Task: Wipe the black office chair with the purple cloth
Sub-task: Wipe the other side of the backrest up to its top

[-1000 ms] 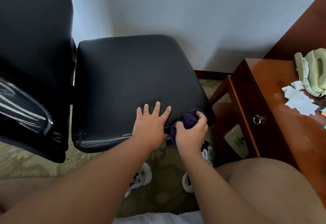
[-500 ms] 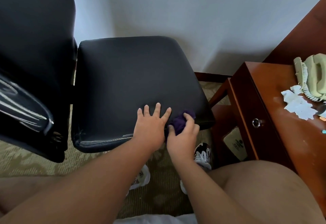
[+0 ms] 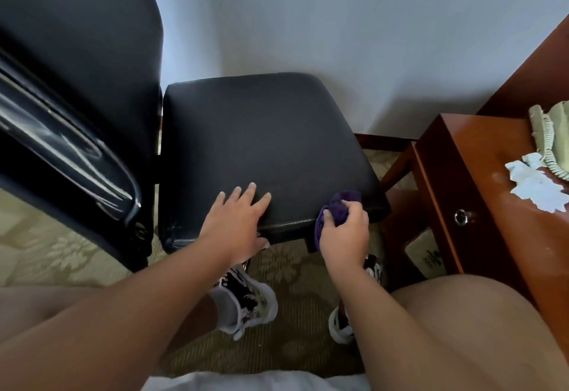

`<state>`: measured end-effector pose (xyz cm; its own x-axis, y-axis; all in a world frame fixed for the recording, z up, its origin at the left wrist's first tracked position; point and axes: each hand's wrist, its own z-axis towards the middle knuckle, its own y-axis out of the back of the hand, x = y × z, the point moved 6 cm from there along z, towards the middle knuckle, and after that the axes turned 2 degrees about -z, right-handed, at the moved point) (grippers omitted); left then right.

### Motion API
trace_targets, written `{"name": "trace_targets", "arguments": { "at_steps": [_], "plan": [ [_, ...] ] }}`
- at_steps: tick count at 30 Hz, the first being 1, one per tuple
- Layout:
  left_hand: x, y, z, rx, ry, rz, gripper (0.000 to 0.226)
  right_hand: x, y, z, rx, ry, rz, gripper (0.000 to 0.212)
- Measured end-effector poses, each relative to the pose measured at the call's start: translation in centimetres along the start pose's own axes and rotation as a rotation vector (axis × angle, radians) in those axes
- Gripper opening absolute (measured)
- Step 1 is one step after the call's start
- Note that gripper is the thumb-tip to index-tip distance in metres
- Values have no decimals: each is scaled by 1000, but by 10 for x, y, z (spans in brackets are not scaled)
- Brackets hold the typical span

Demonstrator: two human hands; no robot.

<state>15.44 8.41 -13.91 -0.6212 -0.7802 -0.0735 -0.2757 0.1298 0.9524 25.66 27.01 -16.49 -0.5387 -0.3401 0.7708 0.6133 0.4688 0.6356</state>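
Observation:
The black office chair [image 3: 258, 138] fills the middle of the view, its seat facing me and its tall backrest rising at the left. My left hand [image 3: 237, 221] lies flat on the seat's front edge with the fingers spread. My right hand [image 3: 345, 236] grips the bunched purple cloth [image 3: 338, 209] and holds it against the seat's front right corner. Part of the cloth hangs down behind my fingers.
A reddish wooden desk [image 3: 492, 206] with a round drawer knob stands close on the right, carrying a pale green telephone [image 3: 551, 138] and torn white paper [image 3: 538, 184]. A white wall is behind the chair. My shoes [image 3: 246, 304] rest on patterned carpet below the seat.
My right hand slid the cloth left toward my left hand, then back right to the seat's front corner. My left hand stayed on the seat edge.

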Motion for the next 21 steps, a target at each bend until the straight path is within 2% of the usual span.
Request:
{"name": "trace_targets", "arguments": {
  "at_steps": [6,9,12,17,21],
  "plan": [
    [17,5,-47,-99,19,-109,83,17,-18,-16,163,176,-175,11],
    [25,9,-67,-155,38,-167,77,26,-14,-18,199,244,-263,15],
    [41,15,-85,-208,98,-257,70,36,-2,-21,183,259,-247,20],
    [75,19,-108,-200,244,-408,60,42,9,-36,231,246,-227,19],
    [96,11,-119,-138,369,-496,49,40,10,-46,189,197,-190,38]
  ]
}}
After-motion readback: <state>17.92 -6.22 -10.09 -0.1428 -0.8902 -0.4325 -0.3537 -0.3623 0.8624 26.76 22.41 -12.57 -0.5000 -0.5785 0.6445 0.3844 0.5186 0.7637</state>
